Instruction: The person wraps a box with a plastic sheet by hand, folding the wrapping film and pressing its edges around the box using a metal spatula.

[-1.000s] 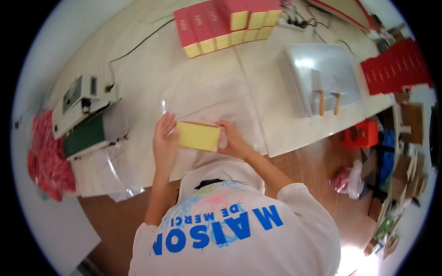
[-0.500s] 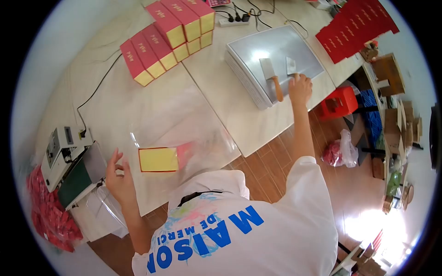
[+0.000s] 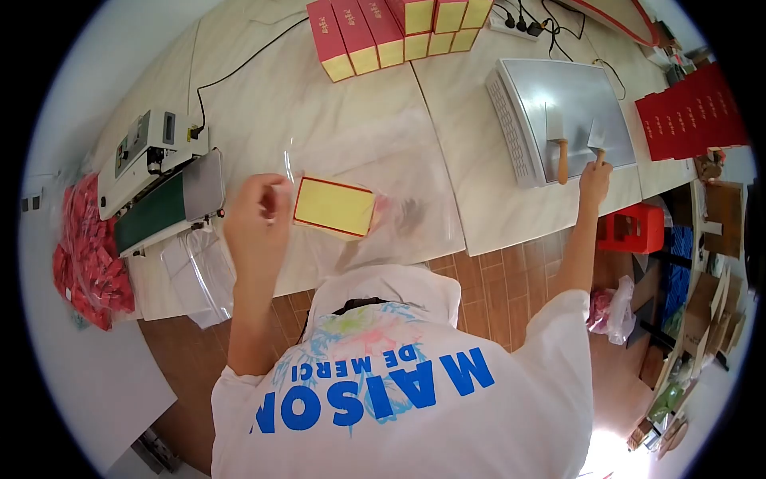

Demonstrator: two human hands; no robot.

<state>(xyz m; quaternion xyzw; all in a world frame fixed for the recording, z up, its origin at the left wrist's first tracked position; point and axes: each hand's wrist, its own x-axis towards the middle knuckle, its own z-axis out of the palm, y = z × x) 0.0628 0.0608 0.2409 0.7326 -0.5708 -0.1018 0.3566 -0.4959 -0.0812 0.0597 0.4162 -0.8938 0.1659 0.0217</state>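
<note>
A yellow box with red edges (image 3: 333, 207) lies on clear plastic film (image 3: 423, 188) near the table's front edge. Just left of the box is my left hand (image 3: 259, 215), blurred, its fingers curled; whether anything is in them is hard to see. My right hand (image 3: 595, 180) is closed on the wooden handle of the right scraper (image 3: 597, 137), whose blade rests on a grey metal hot plate (image 3: 566, 96). A second scraper (image 3: 562, 160) lies beside it on the plate.
Red and yellow boxes (image 3: 359, 36) are stacked at the back. On the left stands a sealing machine (image 3: 144, 160) beside a bag of red packets (image 3: 88, 255). Red boxes (image 3: 690, 116) line the far right. A power strip (image 3: 511, 25) with cables lies behind the plate.
My right hand has left the yellow box, reached right to the plate and taken hold of a scraper handle. My left hand let go of the box, moved off left, then came back near it.
</note>
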